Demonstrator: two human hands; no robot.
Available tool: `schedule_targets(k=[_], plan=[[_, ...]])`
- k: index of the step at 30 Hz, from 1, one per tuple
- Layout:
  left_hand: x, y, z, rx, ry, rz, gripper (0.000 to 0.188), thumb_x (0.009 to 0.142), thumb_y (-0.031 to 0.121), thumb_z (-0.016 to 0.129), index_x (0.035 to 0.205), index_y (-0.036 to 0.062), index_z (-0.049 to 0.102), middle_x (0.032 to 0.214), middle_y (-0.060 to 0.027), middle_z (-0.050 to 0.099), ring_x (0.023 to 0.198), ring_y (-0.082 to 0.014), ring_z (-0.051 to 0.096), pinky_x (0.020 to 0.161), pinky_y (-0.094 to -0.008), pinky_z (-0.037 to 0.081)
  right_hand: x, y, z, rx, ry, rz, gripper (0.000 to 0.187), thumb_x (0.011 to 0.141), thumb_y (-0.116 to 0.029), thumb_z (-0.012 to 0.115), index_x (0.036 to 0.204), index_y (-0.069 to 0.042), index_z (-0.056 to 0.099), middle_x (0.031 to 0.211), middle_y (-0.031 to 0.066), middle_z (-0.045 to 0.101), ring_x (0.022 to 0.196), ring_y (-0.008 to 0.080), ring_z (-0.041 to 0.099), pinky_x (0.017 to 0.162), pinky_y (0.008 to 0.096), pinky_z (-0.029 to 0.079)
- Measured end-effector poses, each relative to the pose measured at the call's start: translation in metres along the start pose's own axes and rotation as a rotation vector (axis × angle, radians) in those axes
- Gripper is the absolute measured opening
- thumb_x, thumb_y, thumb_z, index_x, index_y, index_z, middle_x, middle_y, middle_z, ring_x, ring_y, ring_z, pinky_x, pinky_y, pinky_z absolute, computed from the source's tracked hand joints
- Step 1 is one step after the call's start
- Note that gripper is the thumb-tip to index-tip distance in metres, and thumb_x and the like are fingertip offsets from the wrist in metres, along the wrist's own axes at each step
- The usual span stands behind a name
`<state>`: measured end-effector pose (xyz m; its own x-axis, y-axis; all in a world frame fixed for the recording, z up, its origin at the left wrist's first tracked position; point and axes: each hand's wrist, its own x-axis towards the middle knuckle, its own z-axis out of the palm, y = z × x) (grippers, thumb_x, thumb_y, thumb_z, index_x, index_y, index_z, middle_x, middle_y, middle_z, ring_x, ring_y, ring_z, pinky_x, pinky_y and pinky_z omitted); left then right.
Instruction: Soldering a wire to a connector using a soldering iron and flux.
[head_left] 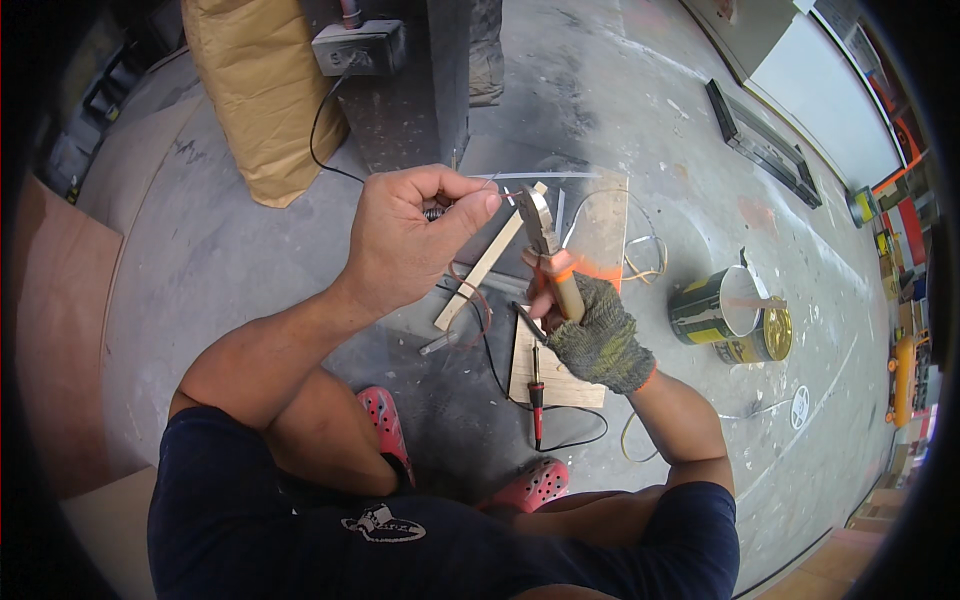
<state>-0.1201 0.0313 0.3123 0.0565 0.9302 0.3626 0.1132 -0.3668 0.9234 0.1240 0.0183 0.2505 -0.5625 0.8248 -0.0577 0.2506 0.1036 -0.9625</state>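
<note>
Head view, from the left: a plywood sheet lies at the edge, then a brown paper bag stands on the grey floor, with a grey box on a dark post beside it. Of the two hands, the bare left hand pinches a thin wire between thumb and forefinger, out in front of the person. Below it, a pale wooden strip lies slantwise. The wire reaches the head of the pliers; I cannot tell whether their jaws grip it. Lower down, a red-and-black soldering iron lies across a wooden board. The right hand, in a grey-green knitted glove, is wrapped around the pliers' orange-and-tan handles. Farther right are two paint cans, close together, and a black frame lying beyond them.
</note>
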Motion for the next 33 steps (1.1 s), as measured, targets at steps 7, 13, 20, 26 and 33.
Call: schedule_targets(k=[7,13,20,26,33], plan=[[-0.005,-0.006,-0.002,0.040,-0.027,-0.029,0.014,0.092,0.008,0.071,0.099,-0.0044,0.074,0.085,-0.0060,0.073,0.076,-0.0050,0.063,0.067,-0.0206,0.050,0.001,0.016,-0.005,0.129,0.138,-0.206,0.040,0.083,-0.008,0.062,0.123,-0.005,0.061,0.085,0.0003,0.062,0.078,0.0103,0.059,0.072,0.0265,0.049],[0.003,-0.021,-0.001,0.100,-0.141,-0.174,0.016,0.091,0.012,0.074,0.098,-0.0011,0.074,0.086,-0.0041,0.072,0.075,-0.0047,0.060,0.066,-0.0199,0.048,-0.050,0.055,-0.089,-0.701,0.316,-0.146,0.047,0.085,-0.027,0.069,0.128,-0.009,0.060,0.114,0.0175,0.065,0.097,0.0382,0.065,0.088,0.0427,0.053],[-0.022,0.002,0.011,-0.009,-0.483,-0.623,0.022,0.089,0.018,0.073,0.088,-0.0030,0.068,0.067,0.0004,0.056,0.055,-0.0063,0.048,0.052,-0.0216,0.039,-0.269,0.132,-0.038,-0.727,1.016,0.651,0.040,0.088,0.003,0.054,0.127,-0.003,0.061,0.106,0.0101,0.067,0.089,0.0172,0.064,0.077,0.0261,0.051],[-0.066,-0.081,0.054,0.324,-0.876,-1.005,0.024,0.089,0.023,0.072,0.092,-0.0011,0.073,0.071,-0.0002,0.061,0.061,-0.0064,0.053,0.053,-0.0225,0.040,-0.357,0.134,0.161,-0.749,0.616,0.498,0.029,0.086,-0.006,0.063,0.115,-0.003,0.063,0.106,0.0128,0.067,0.091,0.0317,0.067,0.076,0.0379,0.054],[-0.177,-0.249,0.089,0.363,-0.621,-0.782,0.022,0.090,0.020,0.072,0.100,0.0002,0.074,0.081,-0.0034,0.072,0.070,-0.0083,0.061,0.067,-0.0272,0.050,-0.330,0.197,0.141,-0.824,0.715,0.447,0.031,0.087,-0.013,0.067,0.116,-0.004,0.062,0.110,0.0127,0.066,0.093,0.0319,0.065,0.079,0.0396,0.053]])
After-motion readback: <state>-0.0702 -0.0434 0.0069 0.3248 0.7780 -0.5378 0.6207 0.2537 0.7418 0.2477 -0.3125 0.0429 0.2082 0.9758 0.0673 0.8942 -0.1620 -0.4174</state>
